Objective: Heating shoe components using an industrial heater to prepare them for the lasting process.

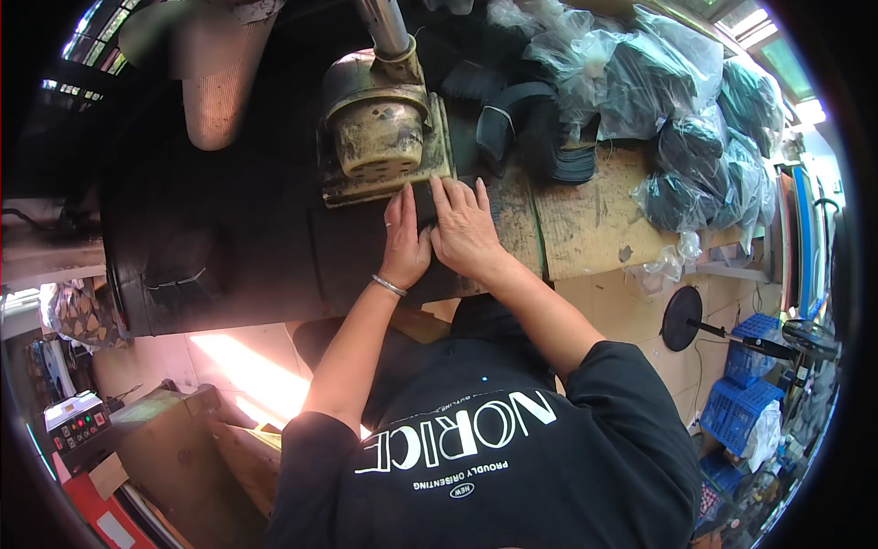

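Observation:
Both hands lie side by side at the front edge of a worn, cream-coloured machine head (377, 137), which hangs from a steel column (384, 27) above the dark worktable. My left hand (405, 242), with a bracelet at the wrist, has its fingers stretched toward the base plate (366, 189). Beside it my right hand (465, 229) rests with fingers extended, its fingertips by the plate's right front corner. The thumbs almost meet. Any thin dark piece under the palms cannot be told from the black table surface (274, 256).
Stacked black curved pieces (572, 165) and a banded black bundle (496, 137) stand to the right. Behind them are plastic-bagged black bundles (690, 146). Another banded dark bundle (178, 279) lies left. A lamp-like ribbed shape (217, 101) hangs upper left. Blue crates (741, 412) stand lower right.

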Demonstrator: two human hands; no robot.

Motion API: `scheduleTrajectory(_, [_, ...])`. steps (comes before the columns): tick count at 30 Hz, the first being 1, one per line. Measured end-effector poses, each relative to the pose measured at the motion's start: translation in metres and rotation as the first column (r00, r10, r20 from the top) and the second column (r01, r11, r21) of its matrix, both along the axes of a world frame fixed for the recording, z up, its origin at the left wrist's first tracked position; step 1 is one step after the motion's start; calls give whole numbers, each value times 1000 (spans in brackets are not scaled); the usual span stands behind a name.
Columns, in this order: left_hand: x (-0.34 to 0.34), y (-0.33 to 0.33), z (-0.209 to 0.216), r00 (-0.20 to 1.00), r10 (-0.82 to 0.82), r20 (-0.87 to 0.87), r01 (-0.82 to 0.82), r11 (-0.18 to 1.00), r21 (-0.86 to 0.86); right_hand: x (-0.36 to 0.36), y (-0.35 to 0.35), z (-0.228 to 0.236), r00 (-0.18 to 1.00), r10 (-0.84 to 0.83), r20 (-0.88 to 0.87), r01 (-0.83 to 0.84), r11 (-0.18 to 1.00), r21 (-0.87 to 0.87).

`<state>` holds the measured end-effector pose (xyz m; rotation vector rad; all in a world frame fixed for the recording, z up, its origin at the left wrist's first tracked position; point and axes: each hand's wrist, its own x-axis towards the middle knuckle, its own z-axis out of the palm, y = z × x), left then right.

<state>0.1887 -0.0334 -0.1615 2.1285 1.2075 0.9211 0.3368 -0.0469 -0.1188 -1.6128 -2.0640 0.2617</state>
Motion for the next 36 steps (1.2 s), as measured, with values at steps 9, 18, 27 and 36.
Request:
scheduleTrajectory(9, [-11, 22, 21, 998, 14, -62, -18, 999, -51, 7, -1, 1, 1000, 7, 28, -6, 999, -41])
scheduleTrajectory(18, [-14, 17, 32, 984, -42, 173, 115, 892, -438, 20, -10, 9, 988, 54, -142, -57, 998, -23])
scheduleTrajectory(27, [-15, 9, 22, 807, 320, 496, 248, 579, -777, 15, 2, 3, 983, 106, -152, -127, 982, -140])
scheduleTrajectory(36, [-7, 0, 13, 711, 456, 536, 225, 575, -787, 21, 8, -7, 931, 138, -338, -178, 980, -92])
